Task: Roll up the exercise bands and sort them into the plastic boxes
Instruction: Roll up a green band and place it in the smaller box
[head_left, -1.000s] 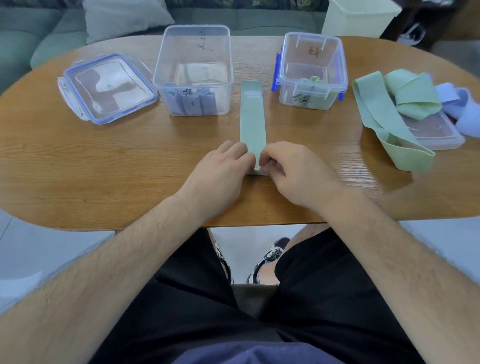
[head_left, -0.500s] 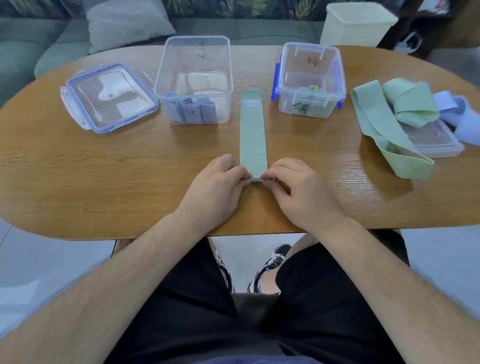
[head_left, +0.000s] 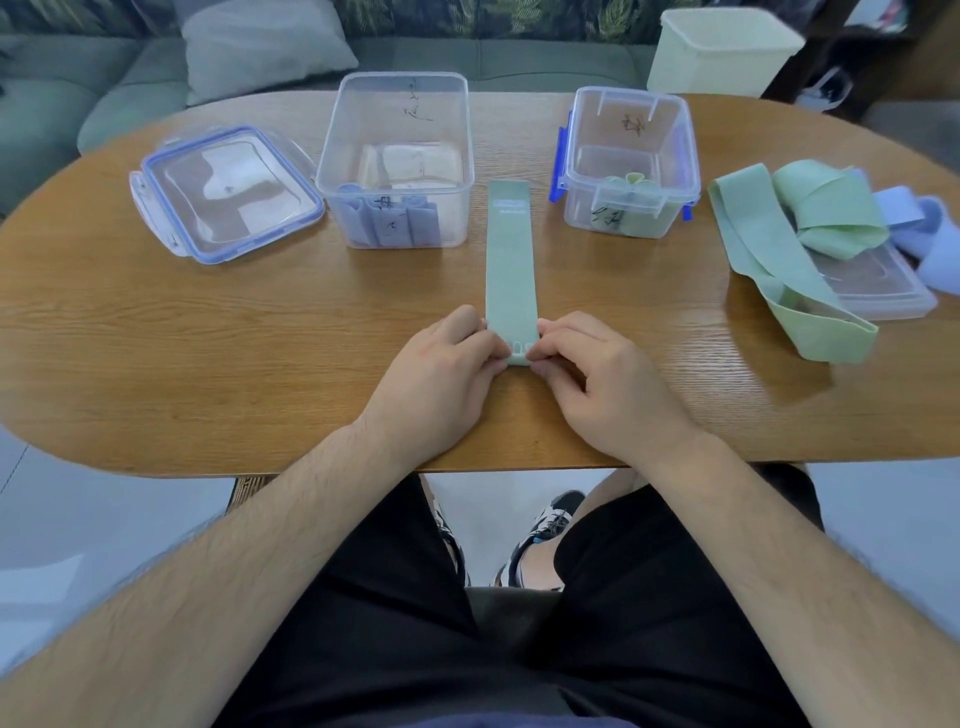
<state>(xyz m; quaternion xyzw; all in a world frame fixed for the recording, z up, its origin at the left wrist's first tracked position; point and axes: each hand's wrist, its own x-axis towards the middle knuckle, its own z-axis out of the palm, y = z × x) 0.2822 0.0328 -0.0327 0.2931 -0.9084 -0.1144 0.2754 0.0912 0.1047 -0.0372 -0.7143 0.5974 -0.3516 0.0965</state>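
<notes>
Green band (head_left: 511, 260) lies flat and straight at centre frame on the bench (head_left: 208, 338).
I see my left grip (head_left: 441, 374) and right grip (head_left: 608, 384) each pinching its lower end, fingers curled.

Table: oval wooden top (head_left: 156, 338), warm brown with plain grain, spanning the middle from 9 to 3 o'clock.
Sofa: grey-green (head_left: 67, 104), behind the table's far edge from 10 to 12 o'clock.
Cushion: pale grey (head_left: 260, 47), leaning on the sofa at 11 o'clock.
Wall: dark leaf-patterned surface (head_left: 519, 15) above the sofa back at 12 o'clock; cloth or paper, cannot tell.
Bin: pale yellowish plastic (head_left: 722, 52), beyond the table at 1 o'clock.
Shelf: dark unit (head_left: 883, 57) at 2 o'clock, details blurred.
Floor: pale glossy tiles (head_left: 78, 519) at 8 and 4 o'clock, below the table's near edge.
Light: soft and even; a pale sheen lies on the tabletop at 3 o'clock and on the tiles at 8 o'clock.
</notes>
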